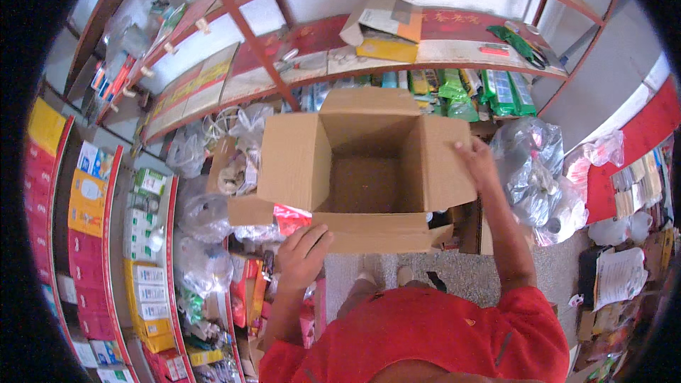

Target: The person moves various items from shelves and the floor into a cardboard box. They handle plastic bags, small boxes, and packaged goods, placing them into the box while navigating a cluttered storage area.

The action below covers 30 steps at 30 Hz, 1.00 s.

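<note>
Before me is a cardboard box (367, 186) with its top flaps spread outward and its bare inside facing up. My right hand (476, 162) grips the outer edge of the right flap (444, 165), thumb on the inner face and the other fingers mostly hidden behind. At the near side, my left hand (306, 250) has its fingers over the left corner of the front flap (372, 233); its thumb is out of sight. The left flap (292, 162) and the far flap (370, 101) are untouched. What supports the box underneath is hidden.
Wooden shelves (447, 56) run across the back, bearing a yellow-and-white carton (391, 32). Green packets (505, 93) line the level below. Filled plastic bags (532, 170) sit right of the box, others (205, 218) left. Stacked cartons (88, 202) fill the left shelving.
</note>
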Tool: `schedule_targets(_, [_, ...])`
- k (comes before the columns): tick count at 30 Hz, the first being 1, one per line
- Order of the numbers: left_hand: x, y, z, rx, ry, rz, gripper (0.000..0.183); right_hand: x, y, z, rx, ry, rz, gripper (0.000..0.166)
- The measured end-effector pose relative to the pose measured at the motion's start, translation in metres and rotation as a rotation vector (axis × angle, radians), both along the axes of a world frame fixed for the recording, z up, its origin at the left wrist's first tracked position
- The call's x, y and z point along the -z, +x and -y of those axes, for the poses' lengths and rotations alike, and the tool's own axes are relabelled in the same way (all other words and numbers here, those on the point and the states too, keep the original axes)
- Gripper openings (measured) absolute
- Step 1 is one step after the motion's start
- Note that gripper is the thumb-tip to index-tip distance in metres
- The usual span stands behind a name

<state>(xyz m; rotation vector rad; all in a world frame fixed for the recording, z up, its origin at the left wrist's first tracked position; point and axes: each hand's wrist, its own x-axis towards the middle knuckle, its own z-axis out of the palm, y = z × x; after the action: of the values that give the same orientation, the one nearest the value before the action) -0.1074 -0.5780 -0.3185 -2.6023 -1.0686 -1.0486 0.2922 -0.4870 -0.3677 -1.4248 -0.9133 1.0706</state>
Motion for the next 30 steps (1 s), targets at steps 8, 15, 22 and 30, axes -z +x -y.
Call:
schedule_targets(8, [0.157, -0.002, -0.038, -0.113, -0.241, -0.118, 0.015, 0.152, -0.047, -0.038, 0.214, 0.056, 0.895, 0.074])
schedule_targets(15, [0.121, -0.02, -0.074, -0.038, -0.465, -0.066, 0.018, 0.133, -0.066, -0.049, 0.132, -0.125, 1.151, 0.07])
schedule_targets(22, [0.139, -0.037, -0.102, 0.168, -0.525, -0.19, 0.036, 0.159, -0.122, -0.065, -0.199, -0.255, 0.942, 0.048])
schedule_targets(30, [0.13, 0.004, -0.166, -0.1, -0.2, -0.326, 0.027, 0.202, -0.114, -0.087, -0.38, -0.188, 1.257, 0.018])
